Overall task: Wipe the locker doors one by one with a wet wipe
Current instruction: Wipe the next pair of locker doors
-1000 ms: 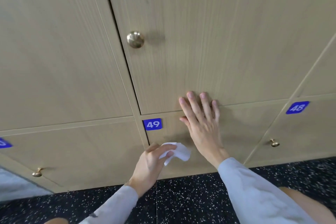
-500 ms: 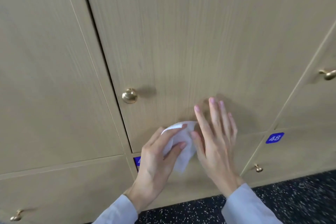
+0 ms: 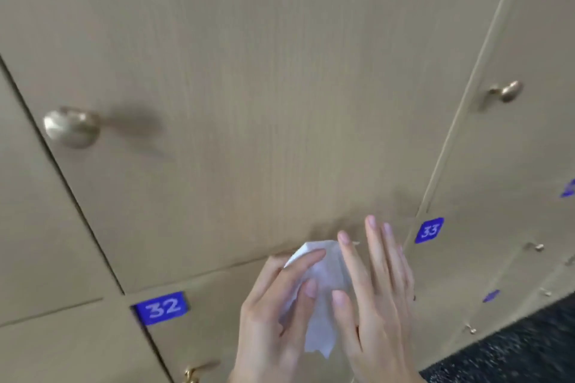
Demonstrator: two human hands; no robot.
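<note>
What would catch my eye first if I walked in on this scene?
Two bare hands low in the middle, the left hand gripping a white wet wipe, the right hand flat beside it. Then the blue 32 tag at lower left and a brass knob above it.

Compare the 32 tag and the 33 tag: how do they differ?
The 32 tag sits lower left, beside the left hand; the 33 tag sits higher, just right of the right hand. The 32 tag looks larger and wider in the frame; the 33 tag looks smaller and narrower. Shared: both are blue with pale digits, fixed at the upper left corner of a wood-look locker door.
</note>
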